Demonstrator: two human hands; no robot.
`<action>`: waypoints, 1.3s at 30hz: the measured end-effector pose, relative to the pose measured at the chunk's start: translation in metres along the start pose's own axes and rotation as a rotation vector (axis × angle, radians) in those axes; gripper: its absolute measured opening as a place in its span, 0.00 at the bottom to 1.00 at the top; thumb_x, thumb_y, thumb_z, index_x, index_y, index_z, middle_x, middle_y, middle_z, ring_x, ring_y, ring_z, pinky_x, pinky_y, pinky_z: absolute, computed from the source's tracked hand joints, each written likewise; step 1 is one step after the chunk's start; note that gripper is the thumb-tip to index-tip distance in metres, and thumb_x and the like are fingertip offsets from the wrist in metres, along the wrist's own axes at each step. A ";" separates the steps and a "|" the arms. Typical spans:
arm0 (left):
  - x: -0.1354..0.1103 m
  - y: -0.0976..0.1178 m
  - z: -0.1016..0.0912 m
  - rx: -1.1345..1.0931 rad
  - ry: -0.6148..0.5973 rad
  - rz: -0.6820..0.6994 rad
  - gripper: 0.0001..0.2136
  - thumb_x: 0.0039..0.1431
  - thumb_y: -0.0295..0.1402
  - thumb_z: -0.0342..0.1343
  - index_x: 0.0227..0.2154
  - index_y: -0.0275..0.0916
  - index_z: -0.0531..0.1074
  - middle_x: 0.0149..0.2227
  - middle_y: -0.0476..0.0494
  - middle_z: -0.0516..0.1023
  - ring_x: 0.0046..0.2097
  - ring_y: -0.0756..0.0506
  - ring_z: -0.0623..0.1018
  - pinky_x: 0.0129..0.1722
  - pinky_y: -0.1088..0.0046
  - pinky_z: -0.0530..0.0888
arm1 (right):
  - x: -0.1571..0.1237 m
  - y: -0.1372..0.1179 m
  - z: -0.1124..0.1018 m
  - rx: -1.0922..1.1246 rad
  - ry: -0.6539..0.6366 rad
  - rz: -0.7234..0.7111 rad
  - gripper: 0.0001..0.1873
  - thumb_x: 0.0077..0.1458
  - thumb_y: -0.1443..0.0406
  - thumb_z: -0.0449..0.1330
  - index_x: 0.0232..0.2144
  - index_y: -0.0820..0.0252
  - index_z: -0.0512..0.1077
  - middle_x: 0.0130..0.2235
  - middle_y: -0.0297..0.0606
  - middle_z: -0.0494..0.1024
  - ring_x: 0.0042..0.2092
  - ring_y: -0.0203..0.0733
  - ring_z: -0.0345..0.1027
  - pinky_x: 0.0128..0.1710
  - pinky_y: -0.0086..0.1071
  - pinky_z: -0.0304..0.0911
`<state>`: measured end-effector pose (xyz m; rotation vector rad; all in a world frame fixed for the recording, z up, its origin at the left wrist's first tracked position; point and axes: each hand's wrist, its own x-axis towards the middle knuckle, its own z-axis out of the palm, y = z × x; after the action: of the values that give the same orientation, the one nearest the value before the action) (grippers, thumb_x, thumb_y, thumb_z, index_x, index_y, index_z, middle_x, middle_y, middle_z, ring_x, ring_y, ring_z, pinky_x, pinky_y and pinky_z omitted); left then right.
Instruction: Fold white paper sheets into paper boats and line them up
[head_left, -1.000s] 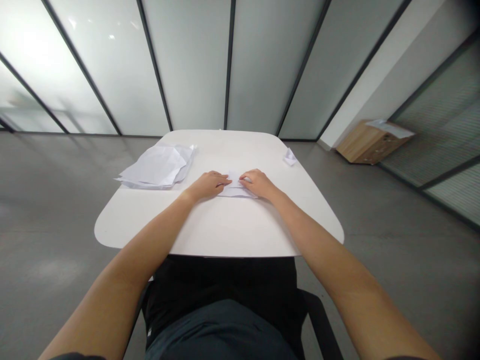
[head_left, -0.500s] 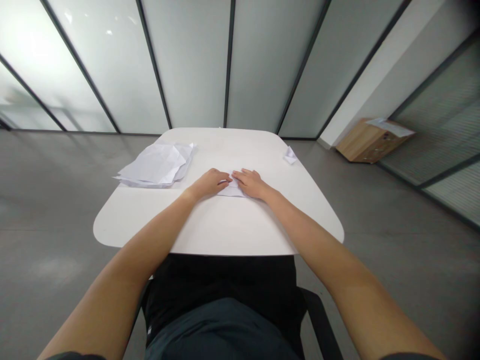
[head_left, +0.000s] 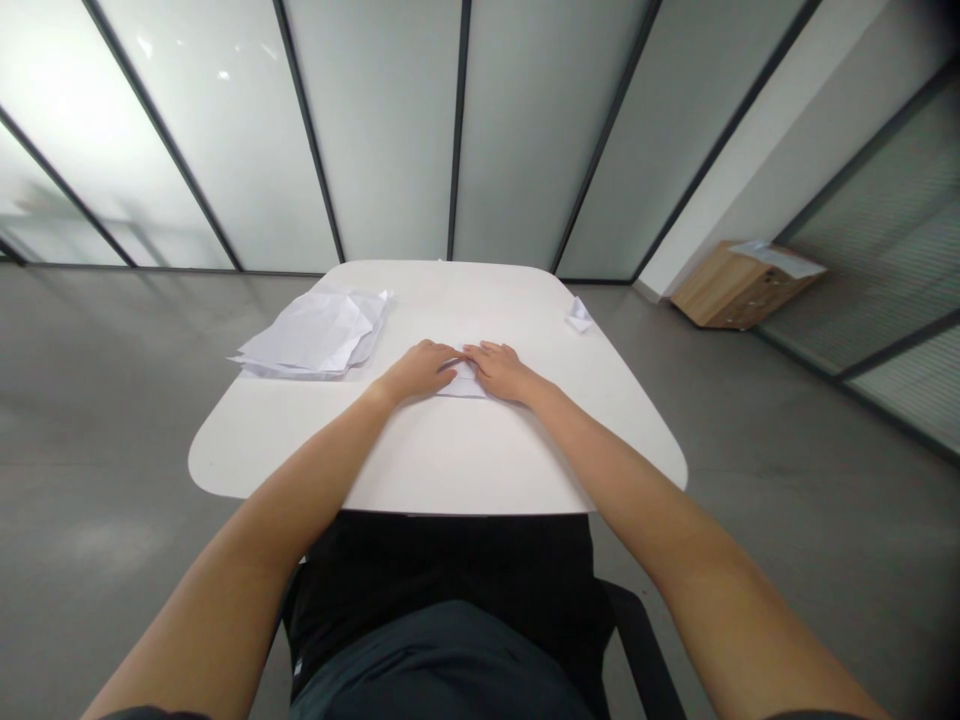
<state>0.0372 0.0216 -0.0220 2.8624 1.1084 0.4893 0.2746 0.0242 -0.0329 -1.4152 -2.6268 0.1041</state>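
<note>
A small folded white paper (head_left: 463,383) lies on the white table (head_left: 420,450), mostly covered by my hands. My left hand (head_left: 420,368) rests on its left part with the fingers curled and the fingertips pressing on the paper. My right hand (head_left: 499,370) lies on its right part, fingers stretched forward and pressed flat on the sheet. The fingertips of both hands meet near the paper's middle.
A loose pile of white sheets (head_left: 315,334) lies at the table's back left. A small folded paper piece (head_left: 579,316) sits near the right edge. A wooden box (head_left: 739,285) stands on the floor at the right. Glass walls stand behind the table.
My right hand has slid left over the paper, so that its fingertips now meet those of the left hand. The left hand has hardly moved.
</note>
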 end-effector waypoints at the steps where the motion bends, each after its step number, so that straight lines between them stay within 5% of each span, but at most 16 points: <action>1: 0.000 0.002 0.000 0.029 -0.004 -0.028 0.22 0.70 0.39 0.49 0.64 0.43 0.72 0.62 0.39 0.77 0.62 0.39 0.75 0.66 0.57 0.67 | 0.000 0.000 0.000 0.003 -0.001 0.005 0.32 0.68 0.67 0.47 0.73 0.57 0.59 0.73 0.44 0.62 0.74 0.57 0.52 0.71 0.62 0.48; 9: -0.003 0.010 0.002 0.069 -0.042 -0.079 0.21 0.71 0.37 0.46 0.63 0.43 0.69 0.69 0.40 0.68 0.69 0.37 0.68 0.67 0.52 0.66 | 0.007 0.001 -0.001 -0.013 -0.032 0.086 0.36 0.66 0.60 0.50 0.74 0.61 0.57 0.77 0.46 0.51 0.76 0.62 0.47 0.73 0.59 0.45; 19: -0.001 0.009 0.003 0.034 -0.069 -0.115 0.22 0.70 0.37 0.47 0.64 0.43 0.66 0.67 0.36 0.71 0.67 0.38 0.70 0.66 0.52 0.66 | 0.006 0.000 -0.003 -0.030 0.001 0.095 0.33 0.67 0.58 0.52 0.72 0.48 0.62 0.76 0.37 0.57 0.74 0.59 0.51 0.73 0.57 0.47; 28: -0.004 0.015 -0.002 0.087 -0.053 -0.118 0.21 0.70 0.37 0.47 0.63 0.41 0.67 0.66 0.37 0.72 0.65 0.38 0.72 0.65 0.54 0.68 | 0.003 -0.003 -0.009 -0.058 0.004 0.088 0.32 0.68 0.58 0.52 0.72 0.47 0.62 0.75 0.39 0.59 0.73 0.60 0.53 0.71 0.58 0.49; 39: -0.004 0.014 -0.001 0.118 -0.042 -0.159 0.24 0.71 0.39 0.47 0.67 0.41 0.64 0.67 0.38 0.72 0.67 0.39 0.71 0.67 0.56 0.66 | -0.012 0.035 -0.017 -0.042 -0.003 0.020 0.24 0.70 0.62 0.52 0.63 0.43 0.75 0.71 0.32 0.67 0.71 0.52 0.60 0.70 0.49 0.57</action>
<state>0.0434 0.0081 -0.0201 2.8343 1.3880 0.3653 0.3131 0.0331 -0.0226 -1.4565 -2.6324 0.0545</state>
